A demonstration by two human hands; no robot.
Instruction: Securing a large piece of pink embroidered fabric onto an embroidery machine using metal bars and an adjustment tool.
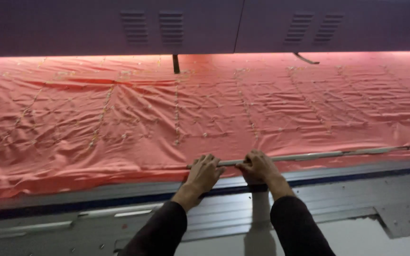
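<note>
Head view, looking down over a wide machine bed. Red cloth [205,109] spread flat across the whole bed, wrinkled, stitched with pale lines of small motifs running away from the near edge. Along that near edge, a thin metal rod [328,154], lying on the cloth hem and running from the middle of the picture off to the right.

Left hand [204,173] at the rod's left end, fingers curled down over cloth and rod, pressed on it; whether truly clamped around the rod or only bearing down, cannot tell. Right hand [258,167] just beside it, nearly touching, fingers bent and closed over the rod from above. Both in dark sleeves [299,227], forearms reaching in from the bottom edge.

Below the hands, a grey frame rail [96,196] with a dark blue strip, then ribbed grey panels [224,218] nearer the body. Above the cloth, at the far side, a dark machine housing [205,23] with four slotted vents, glowing pink along its lower edge. A short dark post [176,64] hanging from it down to the cloth near the middle, a slanted bar [306,59] farther right.
</note>
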